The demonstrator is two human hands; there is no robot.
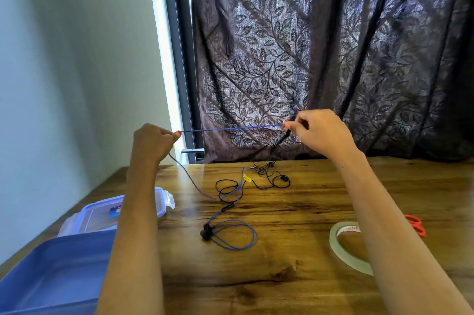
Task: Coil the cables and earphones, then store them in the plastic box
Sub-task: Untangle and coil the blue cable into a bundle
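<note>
Blue earphone cable (230, 129): held up above the table; one stretch pulled straight & taut btw both hands. The rest drops from L hand to the tabletop, passes a yellow tie (246, 178) and lies in loose loops by the earbuds.
L hand (154, 140): raised, fingers curled, thumb + forefinger pinching the left end of the taut stretch.
R hand (320, 132): raised in front of the curtain, fingertips pinching the right end. A short dark bit hangs under the fingers, can't tell what.
Earbuds (206, 231): black pair, lying together on the table, approx centre.
Black earphones (272, 178): loose, uncoiled tangle at the table's far edge.
Black loop (227, 187): lies across the blue cable; can't tell if it's part of the black set.
Plastic box (97, 217): clear w/ blue-rimmed lid on, left side of the table, partly behind L forearm.
Blue tray (51, 276): bottom-left corner, just in front of the box.
Tape roll (345, 229): flat on the table, right-front, partly behind R forearm.
Scissors (416, 225): red handles only, right of R forearm.
Table (282, 276): glossy wood grain.
Curtain (333, 45): dark, leaf pattern, behind the table.
</note>
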